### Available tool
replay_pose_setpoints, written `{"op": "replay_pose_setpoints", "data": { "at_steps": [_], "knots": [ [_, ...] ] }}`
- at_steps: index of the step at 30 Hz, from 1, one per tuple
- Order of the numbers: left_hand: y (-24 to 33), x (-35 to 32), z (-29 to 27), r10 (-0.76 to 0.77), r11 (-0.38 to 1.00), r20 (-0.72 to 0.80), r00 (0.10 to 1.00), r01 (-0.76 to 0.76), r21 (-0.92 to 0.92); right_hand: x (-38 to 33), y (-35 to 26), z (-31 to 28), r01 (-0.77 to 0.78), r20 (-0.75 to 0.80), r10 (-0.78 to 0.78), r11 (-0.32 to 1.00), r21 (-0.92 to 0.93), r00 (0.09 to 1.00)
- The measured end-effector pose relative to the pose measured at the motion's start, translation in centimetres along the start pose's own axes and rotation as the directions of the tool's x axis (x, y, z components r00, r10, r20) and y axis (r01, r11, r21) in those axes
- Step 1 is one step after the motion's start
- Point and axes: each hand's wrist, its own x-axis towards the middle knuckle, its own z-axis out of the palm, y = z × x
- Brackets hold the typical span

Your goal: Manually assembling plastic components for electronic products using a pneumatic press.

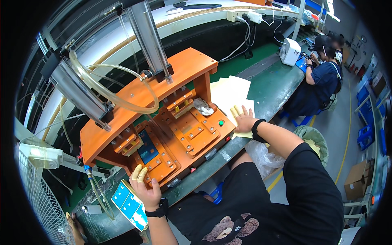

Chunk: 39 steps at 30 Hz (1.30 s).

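Note:
An orange pneumatic press (pixel 192 61) with two metal cylinders stands in front of me on the green bench. A dark blue flat panel (pixel 147 148) lies in its left fixture. Beside that fixture's front corner is my left hand (pixel 145 188), open, thumb apart, yellow finger cots on some fingers. I see nothing held in it. A stack of blue-faced sheets (pixel 127 204) lies just below it. My right hand (pixel 246 122) rests open, fingers spread, on pale yellow paper sheets (pixel 234 90) right of the press. The press's right fixture (pixel 198 132) holds no panel.
A crumpled white cloth (pixel 203 107) sits at the press's right side, near a green button (pixel 221 123). Clear hoses (pixel 118 106) loop over the press. A white fan (pixel 290 52) stands farther along the bench, near a seated person (pixel 322 79). A white wire guard (pixel 45 204) is at left.

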Motion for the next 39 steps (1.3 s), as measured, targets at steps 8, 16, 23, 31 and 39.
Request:
{"op": "replay_pose_setpoints", "data": {
  "at_steps": [8,16,23,31,39],
  "knots": [
    [-0.1,-0.2,0.1,-0.004,1.000,0.000,1.000,0.004,-0.018,2.5,0.4,0.7,-0.012,0.042,0.016,0.996,-0.091,0.999],
    [0.1,0.0,-0.1,0.031,0.998,0.023,0.999,-0.032,0.055,5.1,1.2,1.8,0.007,-0.167,-0.005,1.000,0.012,0.986],
    [0.1,0.1,0.0,0.017,0.999,0.026,1.000,-0.018,0.041,6.5,0.9,0.3,-0.023,-0.131,0.023,1.000,0.000,0.991],
    [-0.1,-0.1,0.1,0.006,0.999,0.036,0.999,-0.008,0.040,6.4,0.4,-1.4,-0.039,-0.082,0.039,0.999,-0.009,0.996],
    [0.0,0.0,0.1,0.005,0.999,0.036,0.999,-0.007,0.052,6.6,0.6,-0.9,-0.035,-0.059,0.032,0.998,-0.045,0.998]
  ]
}}
